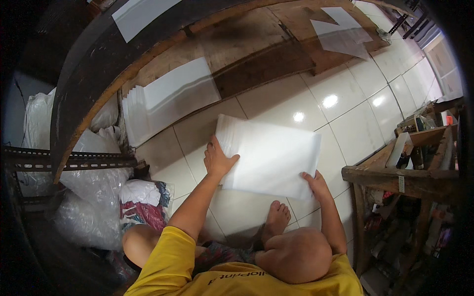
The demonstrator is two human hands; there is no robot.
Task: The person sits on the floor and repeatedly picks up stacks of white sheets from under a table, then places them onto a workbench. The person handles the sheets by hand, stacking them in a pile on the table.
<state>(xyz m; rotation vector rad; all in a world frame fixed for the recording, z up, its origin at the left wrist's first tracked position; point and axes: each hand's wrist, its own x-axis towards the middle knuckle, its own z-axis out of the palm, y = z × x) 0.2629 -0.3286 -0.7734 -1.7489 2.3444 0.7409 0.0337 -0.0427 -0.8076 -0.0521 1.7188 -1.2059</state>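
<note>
Closest to us, a bare foot (277, 217) and bent knees frame the view, so we're working low, near the tiled floor (281, 103). Now the hands, and both are gripping! Our left hand (219, 160) pinches the layered left edge of the white translucent sheets (279, 153), thumb on top; our right hand (317, 185) clips the lower right corner, thumb also over the face. The stack lies squarely between them, tilted a little, above the tiles; whether it touches anything beneath, we can't tell. Why opposite edges? Such limp layers would probably sag or slide otherwise, we'd judge. Just beyond sits a similar pile (177, 91) on low wooden boards (266, 69), its ragged edges also facing left, perhaps keeping them alike. Farther off to the right, loose sheets (340, 37) lie askew, well apart from our hands.
</note>
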